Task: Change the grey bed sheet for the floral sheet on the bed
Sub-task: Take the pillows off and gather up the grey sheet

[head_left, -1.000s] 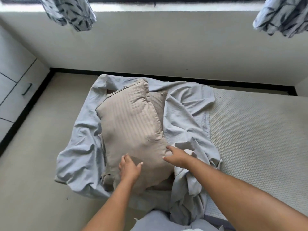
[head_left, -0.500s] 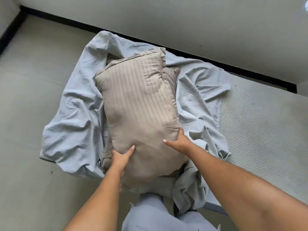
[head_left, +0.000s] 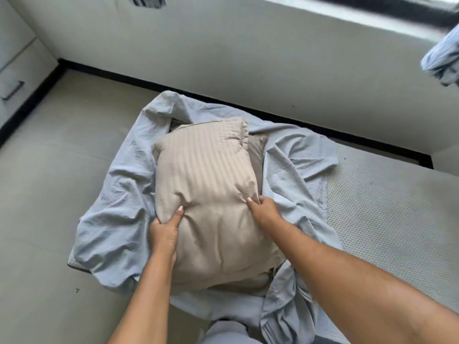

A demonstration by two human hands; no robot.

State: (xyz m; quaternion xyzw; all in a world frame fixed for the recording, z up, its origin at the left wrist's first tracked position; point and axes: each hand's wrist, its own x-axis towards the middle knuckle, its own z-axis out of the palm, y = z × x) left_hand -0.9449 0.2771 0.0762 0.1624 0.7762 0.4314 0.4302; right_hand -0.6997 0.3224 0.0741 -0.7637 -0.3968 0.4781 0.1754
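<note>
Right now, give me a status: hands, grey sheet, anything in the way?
Both grip the beige pillow: left hand, right hand. Bunched grey sheet under it, mattress bare beside. Pillow pins the sheet.

Beige striped pillow [head_left: 206, 175] atop 2nd pillow [head_left: 257, 155]; drawer unit [head_left: 15, 70] far left; black skirting [head_left: 111, 76] along wall.

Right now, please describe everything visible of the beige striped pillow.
The pillow is plump, in a beige case of smooth, satin-looking fabric with woven stripes along its length. It lies on the bunched grey sheet, over a second, darker pillow that peeks out at its far right edge. The left hand grips its left side, thumb on top; the right hand grips its right side, creasing the cloth.
</note>
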